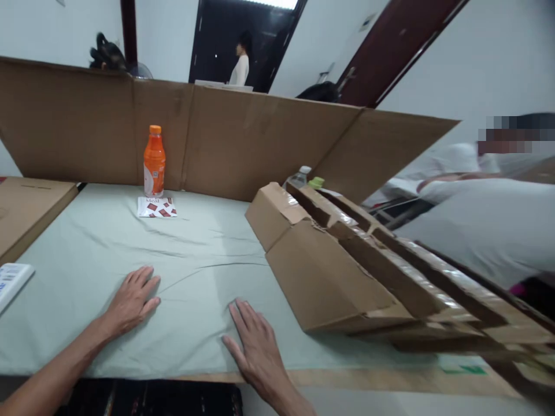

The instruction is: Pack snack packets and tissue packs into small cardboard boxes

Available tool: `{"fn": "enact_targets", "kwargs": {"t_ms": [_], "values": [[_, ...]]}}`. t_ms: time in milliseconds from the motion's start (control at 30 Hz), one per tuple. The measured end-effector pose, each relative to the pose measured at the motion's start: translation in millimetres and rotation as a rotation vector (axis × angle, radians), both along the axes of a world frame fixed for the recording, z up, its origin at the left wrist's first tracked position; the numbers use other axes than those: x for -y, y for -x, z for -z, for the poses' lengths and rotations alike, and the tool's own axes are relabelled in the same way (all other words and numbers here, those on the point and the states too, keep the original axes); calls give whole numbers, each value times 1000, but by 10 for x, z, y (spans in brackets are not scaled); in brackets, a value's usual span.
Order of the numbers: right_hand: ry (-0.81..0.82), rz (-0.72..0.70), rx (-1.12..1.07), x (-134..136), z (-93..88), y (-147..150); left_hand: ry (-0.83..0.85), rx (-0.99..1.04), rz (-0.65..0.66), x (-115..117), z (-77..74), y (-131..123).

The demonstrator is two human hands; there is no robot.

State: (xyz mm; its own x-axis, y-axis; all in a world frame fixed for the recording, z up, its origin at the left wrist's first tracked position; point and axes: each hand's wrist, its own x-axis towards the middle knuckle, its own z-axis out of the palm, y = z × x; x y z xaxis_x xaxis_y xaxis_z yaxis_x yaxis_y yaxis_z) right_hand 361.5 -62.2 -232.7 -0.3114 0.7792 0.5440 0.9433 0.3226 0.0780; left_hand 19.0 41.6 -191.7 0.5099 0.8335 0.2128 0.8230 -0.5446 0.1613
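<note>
My left hand (133, 300) lies flat on the pale green cloth (199, 237), fingers stretched out and holding nothing. To its right, my right hand (255, 344) rests on the same cloth near the front edge, with its thumb apart from the fingers and nothing in it. Beyond both hands, an orange drink bottle (155, 162) stands upright against the cardboard screen. In front of the bottle lies a small white packet (157, 207) with dark red squares. Neither hand touches the bottle or the packet.
Cardboard boxes with open compartments (329, 277) stand on the right; bottle tops show at their far end. A cardboard screen (269, 138) closes off the back. At left are a flat cardboard box (34, 208) and a white box (13, 283). A person in white (485, 219) leans in at right.
</note>
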Motion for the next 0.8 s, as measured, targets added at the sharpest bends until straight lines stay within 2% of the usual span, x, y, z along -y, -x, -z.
{"fn": "enact_targets", "kwargs": {"t_ms": [67, 167, 400, 667, 800], "values": [[12, 18, -6, -8, 166, 6, -3, -44, 3, 60, -7, -13], [18, 26, -12, -17, 237, -35, -8, -95, -11, 134, 0, -39], [78, 66, -47, -3, 190, -5, 26, -189, -77, 370, -40, -142], [139, 105, -59, 335, 160, 30, 48, -187, -178, 1071, -63, -257], [104, 111, -128, 453, 140, 100, 24, -175, -185, 1248, -59, -255]]}}
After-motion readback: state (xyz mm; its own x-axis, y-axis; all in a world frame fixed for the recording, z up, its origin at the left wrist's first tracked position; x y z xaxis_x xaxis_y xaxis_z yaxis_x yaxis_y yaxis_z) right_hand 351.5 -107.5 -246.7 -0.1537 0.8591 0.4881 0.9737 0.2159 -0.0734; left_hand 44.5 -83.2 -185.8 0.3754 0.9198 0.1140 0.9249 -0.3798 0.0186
